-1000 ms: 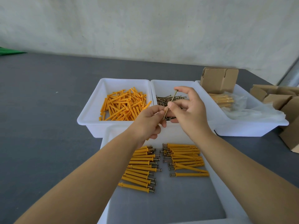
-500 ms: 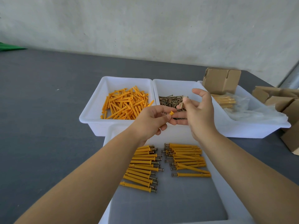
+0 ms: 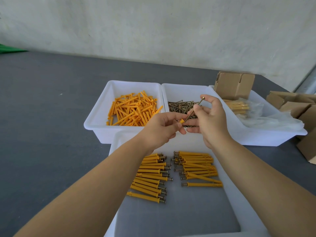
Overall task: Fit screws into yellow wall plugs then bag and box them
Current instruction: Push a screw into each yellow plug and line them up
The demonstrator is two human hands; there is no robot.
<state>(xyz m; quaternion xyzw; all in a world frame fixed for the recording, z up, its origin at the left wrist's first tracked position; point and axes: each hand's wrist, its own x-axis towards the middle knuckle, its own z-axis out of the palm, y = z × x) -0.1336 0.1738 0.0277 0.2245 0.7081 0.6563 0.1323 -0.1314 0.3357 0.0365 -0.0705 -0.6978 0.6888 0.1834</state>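
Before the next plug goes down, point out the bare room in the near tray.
Free: the near tray floor below both rows, toward its front edge, and the strip between the left row and right row. Crowded: the tray's upper half, under the left hand and right hand.

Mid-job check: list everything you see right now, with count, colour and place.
loose wall plugs: a heap, yellow, in the far-left white bin
loose screws: a heap, brassy, in the middle white bin
fitted plugs: two rows, yellow with screw heads, in the near white tray
bagged plugs: some in clear plastic, in the right white bin
cardboard boxes: several, brown, one in the right bin, the others beside it on the right
table: one, dark grey
held plug: one, yellow, in the left hand
held screw: one, brassy, in the right hand, tip at the plug's mouth
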